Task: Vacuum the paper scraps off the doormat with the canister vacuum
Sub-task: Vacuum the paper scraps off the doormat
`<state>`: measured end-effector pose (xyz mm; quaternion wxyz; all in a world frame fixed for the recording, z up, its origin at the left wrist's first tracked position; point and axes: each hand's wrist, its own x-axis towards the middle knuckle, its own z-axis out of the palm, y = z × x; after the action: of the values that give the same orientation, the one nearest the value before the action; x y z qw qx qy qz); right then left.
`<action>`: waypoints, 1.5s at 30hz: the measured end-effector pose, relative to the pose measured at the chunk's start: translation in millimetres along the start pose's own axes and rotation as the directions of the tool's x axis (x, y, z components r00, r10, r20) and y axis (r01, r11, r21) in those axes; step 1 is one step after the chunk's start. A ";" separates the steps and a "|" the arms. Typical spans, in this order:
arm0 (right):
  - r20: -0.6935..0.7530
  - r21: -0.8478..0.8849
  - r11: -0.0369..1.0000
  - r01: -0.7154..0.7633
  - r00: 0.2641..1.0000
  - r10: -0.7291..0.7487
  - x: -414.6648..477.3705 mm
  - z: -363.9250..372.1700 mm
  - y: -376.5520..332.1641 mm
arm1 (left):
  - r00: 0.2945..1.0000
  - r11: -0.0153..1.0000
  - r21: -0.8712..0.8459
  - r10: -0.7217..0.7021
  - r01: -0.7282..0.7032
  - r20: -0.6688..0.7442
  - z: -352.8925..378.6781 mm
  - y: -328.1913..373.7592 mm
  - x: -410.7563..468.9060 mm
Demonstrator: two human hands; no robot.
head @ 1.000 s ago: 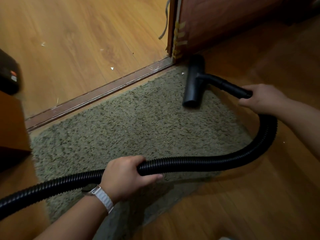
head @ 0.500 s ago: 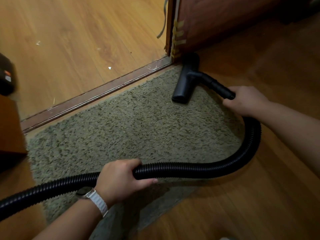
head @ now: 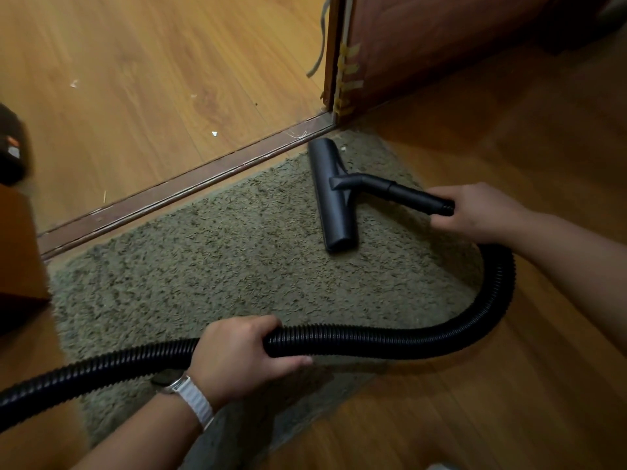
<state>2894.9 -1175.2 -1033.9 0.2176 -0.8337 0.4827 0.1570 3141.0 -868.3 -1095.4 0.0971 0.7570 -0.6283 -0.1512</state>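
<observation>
An orange-brown wood-plank floor (head: 509, 385) fills the view from above. On it lies a shaggy grey-green rectangular doormat (head: 237, 266), its far edge along a dark brown wooden threshold strip (head: 169, 195). A reddish-brown wooden door (head: 424, 45) stands at the top right, its bottom corner just beyond the mat's far right corner.

A black ribbed vacuum hose (head: 441, 337) comes in from the lower left, crosses the near part of the mat, and curves up to the right.

The person's left hand (head: 237, 357) reaches in from the bottom edge, palm down, fingers curled over the hose and thumb lying along its underside. A white-strapped wristwatch (head: 193, 398) sits on that wrist.

The right hand (head: 481, 212) comes from the right edge, forearm extended, and grips the end of a black rigid tube (head: 407, 193) where it meets the hose. Its fingers wrap around the tube, mostly hidden beneath the hand.

The tube joins a black T-shaped floor nozzle (head: 334, 198), which lies flat on the far right part of the mat.

A brown block of furniture (head: 17, 249) and a dark, blurred object (head: 10, 147) sit at the left edge; what the object is cannot be told.

One tiny white paper scrap (head: 343, 148) lies on the mat beside the nozzle's far end. Other white scraps (head: 214, 133) dot the floor beyond the threshold.
</observation>
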 end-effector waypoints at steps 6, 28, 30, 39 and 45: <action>-0.061 -0.044 0.998 0.039 0.997 -0.042 12.4 -10.5 -1.7 | 0.999 0.999 0.003 -0.037 0.037 0.028 1.3 5.4 -0.9; -0.212 -0.235 0.972 -0.023 0.977 -0.028 109.9 -57.3 39.3 | 0.980 0.982 0.012 -0.190 0.190 0.051 -6.6 41.0 70.3; -0.196 -0.219 0.976 -0.009 0.980 -0.035 115.6 -54.1 45.6 | 0.981 0.982 0.014 -0.187 0.187 0.045 -2.7 43.4 72.9; -0.116 -0.143 0.980 0.136 0.981 -0.153 116.8 -37.8 57.2 | 0.987 0.989 0.023 -0.148 0.147 0.054 2.8 47.9 80.7; -0.199 -0.180 0.978 0.111 0.969 -0.146 114.4 -41.9 81.4 | 0.986 0.987 0.040 -0.160 0.158 0.049 4.1 52.4 84.7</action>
<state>2881.5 -1316.7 -1069.2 0.1043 -0.8904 0.4330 0.0933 3105.2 -961.2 -1090.7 0.0546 0.8022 -0.5707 -0.1667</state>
